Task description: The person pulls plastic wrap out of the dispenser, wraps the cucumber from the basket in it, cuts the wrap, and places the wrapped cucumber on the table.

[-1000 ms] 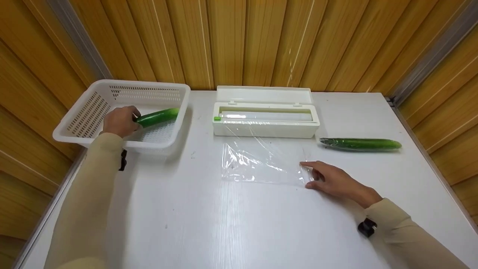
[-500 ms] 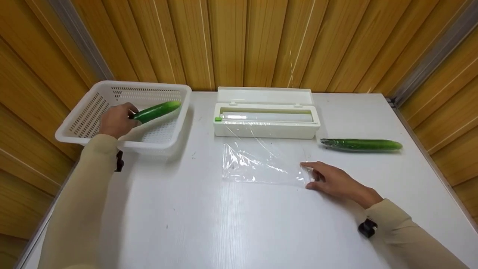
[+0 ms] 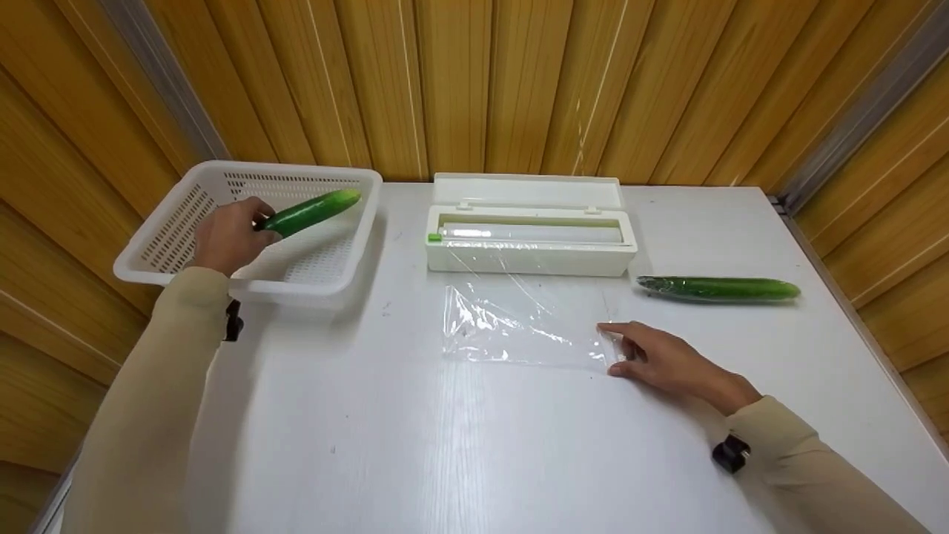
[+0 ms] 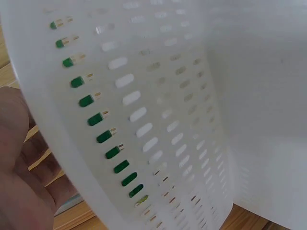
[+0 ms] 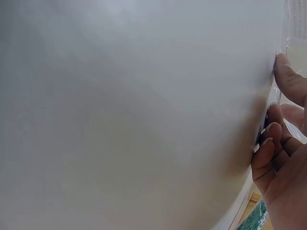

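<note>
In the head view my left hand (image 3: 231, 236) grips the dark end of a green cucumber (image 3: 311, 211) over the white slotted basket (image 3: 315, 288). The cucumber's pale tip points up and right. Through the basket wall (image 4: 158, 124) in the left wrist view, green shows in a row of slots, with my left hand (image 4: 29, 163) beyond the rim. My right hand (image 3: 663, 360) rests on the right edge of a clear sheet of cling film (image 3: 519, 326), index finger and thumb spread apart. The right wrist view shows my right hand (image 5: 288, 158) with fingertips against the table surface.
The film runs from a roll (image 3: 530, 233) in a white dispenser (image 3: 530, 259) with a raised lid (image 3: 526, 190) and a green slider (image 3: 434, 238). A film-wrapped cucumber (image 3: 719, 288) lies on the right of the white table (image 3: 460, 460). Wood-look panels (image 3: 482, 89) stand behind.
My left hand has lifted the cucumber slightly up within the basket, its pale tip now higher. My right hand and the film have stayed in place.
</note>
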Action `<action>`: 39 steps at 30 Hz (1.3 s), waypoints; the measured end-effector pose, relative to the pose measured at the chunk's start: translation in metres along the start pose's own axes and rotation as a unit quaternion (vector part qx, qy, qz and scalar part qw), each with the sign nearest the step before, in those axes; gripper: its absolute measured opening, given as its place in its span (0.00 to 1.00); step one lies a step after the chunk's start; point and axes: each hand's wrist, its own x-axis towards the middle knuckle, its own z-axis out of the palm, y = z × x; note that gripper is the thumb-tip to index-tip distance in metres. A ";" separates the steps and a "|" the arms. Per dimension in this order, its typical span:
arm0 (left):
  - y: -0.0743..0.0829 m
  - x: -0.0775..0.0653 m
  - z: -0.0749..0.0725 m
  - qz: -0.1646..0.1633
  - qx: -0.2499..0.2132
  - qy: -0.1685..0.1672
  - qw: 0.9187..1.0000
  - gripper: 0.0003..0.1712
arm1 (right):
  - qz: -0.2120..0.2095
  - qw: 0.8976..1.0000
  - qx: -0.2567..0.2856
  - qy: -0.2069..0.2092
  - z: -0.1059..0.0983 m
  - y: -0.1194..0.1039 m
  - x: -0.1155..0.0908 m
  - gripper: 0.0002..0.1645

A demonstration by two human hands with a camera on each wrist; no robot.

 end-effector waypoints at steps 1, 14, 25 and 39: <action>0.001 0.000 -0.001 0.001 0.001 0.002 1.000 0.22 | 0.000 1.000 0.000 0.000 0.000 0.000 0.000 0.44; 0.017 -0.003 -0.006 0.019 -0.001 0.009 1.000 0.22 | -0.005 1.000 -0.005 0.001 0.000 0.000 0.000 0.44; 0.040 -0.004 -0.003 0.054 -0.005 0.028 0.998 0.21 | -0.008 1.000 0.011 0.006 0.001 -0.001 0.000 0.42; 0.081 -0.006 0.008 0.103 -0.007 0.018 0.994 0.21 | -0.004 1.000 0.014 0.005 0.000 0.000 -0.001 0.43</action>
